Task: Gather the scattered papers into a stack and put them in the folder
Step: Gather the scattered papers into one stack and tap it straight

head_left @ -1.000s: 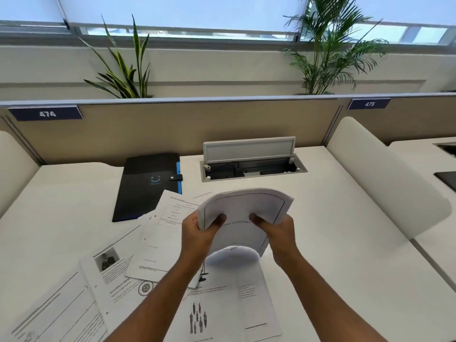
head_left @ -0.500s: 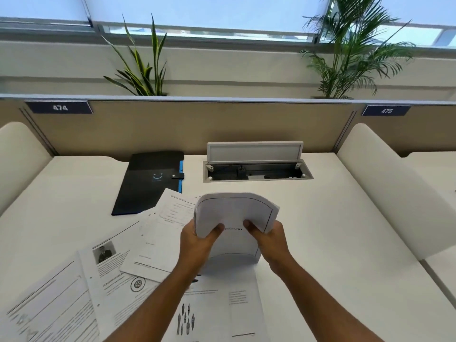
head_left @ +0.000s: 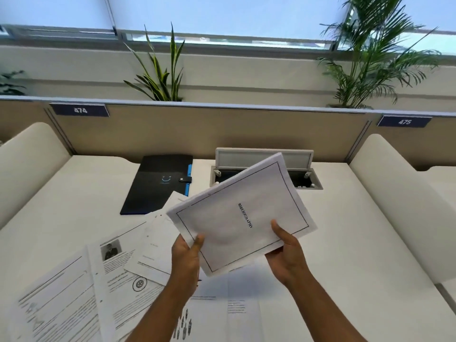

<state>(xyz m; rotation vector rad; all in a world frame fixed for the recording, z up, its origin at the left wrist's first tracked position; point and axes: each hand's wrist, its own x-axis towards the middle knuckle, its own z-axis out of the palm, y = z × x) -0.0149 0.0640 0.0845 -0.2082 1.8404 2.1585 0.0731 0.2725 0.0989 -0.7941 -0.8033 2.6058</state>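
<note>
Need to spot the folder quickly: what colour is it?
Black, with a blue edge strip and a small blue smile mark; the folder shows best in the head view.

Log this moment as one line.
both hands grip paper stack above desk | left hand | right hand | folder closed | loose papers remain

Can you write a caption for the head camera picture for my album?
Both hands hold a paper stack above loose sheets, black folder shut.

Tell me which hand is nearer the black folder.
Left. The left hand grips the paper stack at its near-left corner, below and just right of the black folder; the right hand grips the stack's right side, farther away.
</note>
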